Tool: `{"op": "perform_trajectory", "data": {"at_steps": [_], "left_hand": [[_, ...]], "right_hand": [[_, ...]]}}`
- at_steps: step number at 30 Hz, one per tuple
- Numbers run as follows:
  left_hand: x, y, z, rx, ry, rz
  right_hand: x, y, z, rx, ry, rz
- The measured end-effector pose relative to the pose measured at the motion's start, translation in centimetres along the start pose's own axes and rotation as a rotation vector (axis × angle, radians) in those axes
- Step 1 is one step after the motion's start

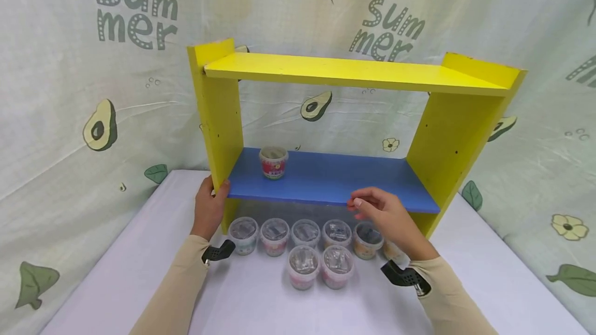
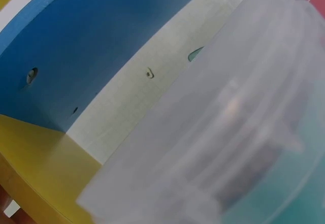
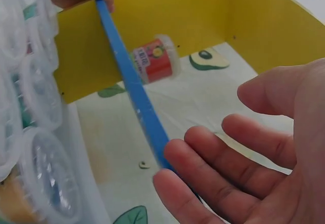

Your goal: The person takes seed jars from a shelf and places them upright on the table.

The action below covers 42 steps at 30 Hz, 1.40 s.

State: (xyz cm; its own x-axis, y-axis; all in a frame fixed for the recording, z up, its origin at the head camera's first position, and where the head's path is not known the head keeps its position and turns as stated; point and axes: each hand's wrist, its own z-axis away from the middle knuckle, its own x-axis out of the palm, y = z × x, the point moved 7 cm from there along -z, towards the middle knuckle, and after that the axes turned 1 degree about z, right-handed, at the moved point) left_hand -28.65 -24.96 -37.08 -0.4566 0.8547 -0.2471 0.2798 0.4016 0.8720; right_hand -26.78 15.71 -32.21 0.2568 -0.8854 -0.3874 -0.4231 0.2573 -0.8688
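A shelf unit with yellow sides (image 1: 223,128) and a blue board (image 1: 326,174) stands before me. My left hand (image 1: 208,210) grips its left side panel where the blue board's front corner meets it, thumb in front. My right hand (image 1: 382,216) holds nothing; its fingers are loosely bent at the blue board's front edge. On that board, toward the left, a small plastic tub with a red label (image 1: 273,163) stands upright; the right wrist view shows the same tub (image 3: 155,61) beyond the fingers. Close to the left wrist camera, a blurred clear-rimmed tub (image 2: 203,132) fills much of the view.
Several lidded tubs (image 1: 274,237) stand in a row on the white table (image 1: 116,273) beneath the blue board. Two more, one a pinkish tub (image 1: 303,268), stand in front of them. Above runs a yellow top board (image 1: 326,69); a printed cloth (image 1: 139,76) hangs behind.
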Motion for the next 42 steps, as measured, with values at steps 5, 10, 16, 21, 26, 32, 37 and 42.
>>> {"op": "perform_trajectory", "data": {"at_steps": [5, 10, 16, 21, 26, 32, 37, 42], "left_hand": [[0.0, -0.1, 0.1, -0.005, -0.002, -0.003], [0.0, -0.1, 0.0, -0.004, -0.003, -0.006], [0.1, 0.0, -0.2, 0.012, -0.007, 0.015], [0.1, 0.0, -0.3, 0.020, -0.004, 0.011], [0.1, 0.3, -0.1, 0.023, -0.005, 0.010], [-0.1, 0.4, -0.1, 0.025, -0.004, 0.019], [-0.1, 0.1, 0.1, 0.010, 0.000, 0.023], [-0.2, 0.2, 0.1, 0.020, 0.009, 0.018]], "right_hand": [[0.1, -0.7, -1.5, 0.018, 0.028, -0.064], [0.0, -0.9, -2.7, 0.045, 0.065, -0.130], [0.3, -0.8, -4.5, 0.104, 0.047, -0.198], [0.8, -0.8, -5.9, 0.162, 0.006, -0.221], [1.2, -1.0, -6.9, 0.189, -0.013, -0.246], [2.3, -1.4, -8.1, 0.189, -0.033, -0.273], [3.6, -1.7, -9.3, 0.202, -0.072, -0.239], [4.8, -2.1, -10.5, 0.212, -0.104, -0.209]]}}
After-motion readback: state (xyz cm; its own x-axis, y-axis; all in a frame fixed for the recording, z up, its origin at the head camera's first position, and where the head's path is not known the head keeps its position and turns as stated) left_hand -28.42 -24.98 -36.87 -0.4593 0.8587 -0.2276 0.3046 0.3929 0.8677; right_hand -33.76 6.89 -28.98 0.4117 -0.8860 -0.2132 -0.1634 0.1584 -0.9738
